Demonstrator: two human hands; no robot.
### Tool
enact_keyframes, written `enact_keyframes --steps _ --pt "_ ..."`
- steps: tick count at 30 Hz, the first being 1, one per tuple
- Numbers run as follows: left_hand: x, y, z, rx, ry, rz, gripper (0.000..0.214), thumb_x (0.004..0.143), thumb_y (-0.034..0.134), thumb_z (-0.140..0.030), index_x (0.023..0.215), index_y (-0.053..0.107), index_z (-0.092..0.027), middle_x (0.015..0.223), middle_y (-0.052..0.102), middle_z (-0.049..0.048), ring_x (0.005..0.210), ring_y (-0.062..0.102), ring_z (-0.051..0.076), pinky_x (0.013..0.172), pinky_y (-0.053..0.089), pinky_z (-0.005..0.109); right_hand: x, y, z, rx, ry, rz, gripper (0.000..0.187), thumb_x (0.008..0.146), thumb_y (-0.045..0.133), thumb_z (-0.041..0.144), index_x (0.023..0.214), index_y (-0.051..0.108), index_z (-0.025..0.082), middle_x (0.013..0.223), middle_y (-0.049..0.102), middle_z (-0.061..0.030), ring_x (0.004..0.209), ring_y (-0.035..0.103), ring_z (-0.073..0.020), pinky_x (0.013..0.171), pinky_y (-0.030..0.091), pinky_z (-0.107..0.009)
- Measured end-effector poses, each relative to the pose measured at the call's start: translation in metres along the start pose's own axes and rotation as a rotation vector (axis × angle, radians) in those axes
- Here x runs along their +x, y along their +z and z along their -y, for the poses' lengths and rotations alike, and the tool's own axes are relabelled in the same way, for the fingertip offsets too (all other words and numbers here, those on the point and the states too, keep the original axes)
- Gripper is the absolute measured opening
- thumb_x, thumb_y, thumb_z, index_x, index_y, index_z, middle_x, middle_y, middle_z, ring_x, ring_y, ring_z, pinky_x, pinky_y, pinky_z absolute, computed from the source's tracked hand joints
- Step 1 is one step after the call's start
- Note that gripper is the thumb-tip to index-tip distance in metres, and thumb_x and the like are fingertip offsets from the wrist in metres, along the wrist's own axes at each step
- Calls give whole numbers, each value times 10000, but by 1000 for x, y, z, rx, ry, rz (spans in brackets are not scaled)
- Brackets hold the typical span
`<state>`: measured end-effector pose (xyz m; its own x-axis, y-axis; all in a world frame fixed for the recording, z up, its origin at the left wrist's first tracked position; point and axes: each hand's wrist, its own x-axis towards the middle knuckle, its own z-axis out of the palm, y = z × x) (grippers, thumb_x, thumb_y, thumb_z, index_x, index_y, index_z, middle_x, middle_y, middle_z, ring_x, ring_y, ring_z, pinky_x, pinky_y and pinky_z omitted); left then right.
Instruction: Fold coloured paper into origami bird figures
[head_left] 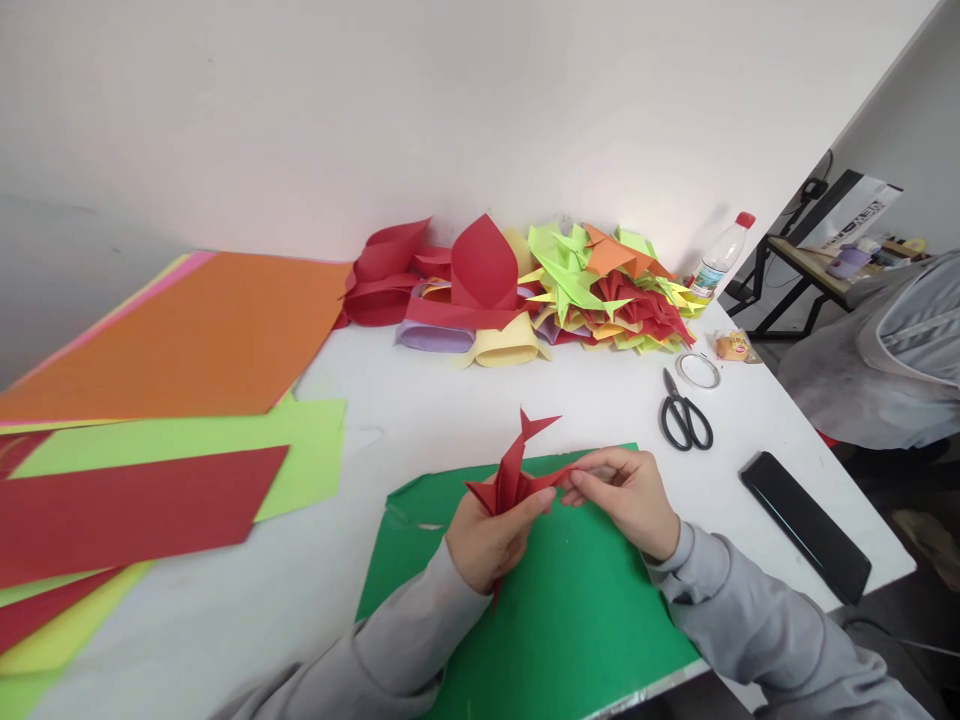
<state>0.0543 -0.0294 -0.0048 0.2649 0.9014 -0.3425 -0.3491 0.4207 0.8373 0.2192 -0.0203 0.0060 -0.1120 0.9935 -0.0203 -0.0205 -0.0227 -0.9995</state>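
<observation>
A folded red paper figure [510, 472] with several pointed arms is held above a green board [592, 600]. My left hand [487, 540] is closed around its body, thumb pressed along one side. My right hand [619, 490] pinches the tip of the arm that points right, between thumb and fingers. Another arm stands up and ends in a forked tip. A further red point shows below my left hand; the rest of the figure's underside is hidden by that hand.
Coloured paper sheets [195, 330] lie at left. Along the wall sit red paper shapes [484, 265] and a pile of folded paper stars [577, 270]. At right are scissors [681, 415], a tape roll [698, 371], a bottle [720, 262], a wrapped snack [733, 346] and a black phone [806, 525].
</observation>
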Motion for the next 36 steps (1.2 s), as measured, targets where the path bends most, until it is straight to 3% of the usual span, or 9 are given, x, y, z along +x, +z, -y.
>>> enact_keyframes --steps 5,8,12,16,23,28,36 --pt "3 2 3 11 17 -21 382 620 801 -476 643 555 -185 298 315 -128 250 168 9 264 115 163 -4 0 -2 -343 -306 -65 114 818 624 263 798 699 179 686 736 -40 573 696 -154 575 591 -247" --pt "6 1 7 -12 43 -30 423 562 823 -497 601 541 -184 285 294 -130 236 165 9 258 99 171 -4 -2 -2 -686 -642 -105 149 863 557 196 860 706 190 747 743 -45 633 697 -147 615 585 -239" --pt "4 1 4 13 18 -23 369 636 790 -470 641 560 -182 294 300 -130 246 168 9 267 102 166 -3 -9 0 -1006 -1047 -46 202 890 509 120 1010 669 154 849 741 -88 763 706 -163 698 590 -256" --pt "0 2 -2 22 -2 -17 351 656 783 -458 686 578 -175 299 308 -129 243 169 6 268 103 167 0 -17 4 -1176 -1216 24 199 877 524 69 1038 637 100 856 731 -123 802 698 -195 737 596 -297" --pt "5 -9 1 -63 -61 46 365 668 785 -426 843 567 -190 309 318 -148 257 146 13 263 117 145 5 -22 4 -1313 -1276 116 212 894 463 45 1002 640 90 881 716 -143 839 688 -213 749 596 -339" --pt "11 -17 -2 -118 -189 131 356 654 788 -449 783 574 -196 285 305 -146 234 139 18 255 119 143 7 -22 4 -1283 -1273 132 179 882 486 47 956 646 79 852 715 -136 782 684 -201 730 589 -326" --pt "12 -16 -10 -136 -306 149 293 642 792 -373 639 572 -178 263 286 -128 215 145 18 256 59 154 4 -12 -6 -824 -748 9 187 905 501 213 866 683 193 770 730 -48 671 680 -138 651 565 -239"
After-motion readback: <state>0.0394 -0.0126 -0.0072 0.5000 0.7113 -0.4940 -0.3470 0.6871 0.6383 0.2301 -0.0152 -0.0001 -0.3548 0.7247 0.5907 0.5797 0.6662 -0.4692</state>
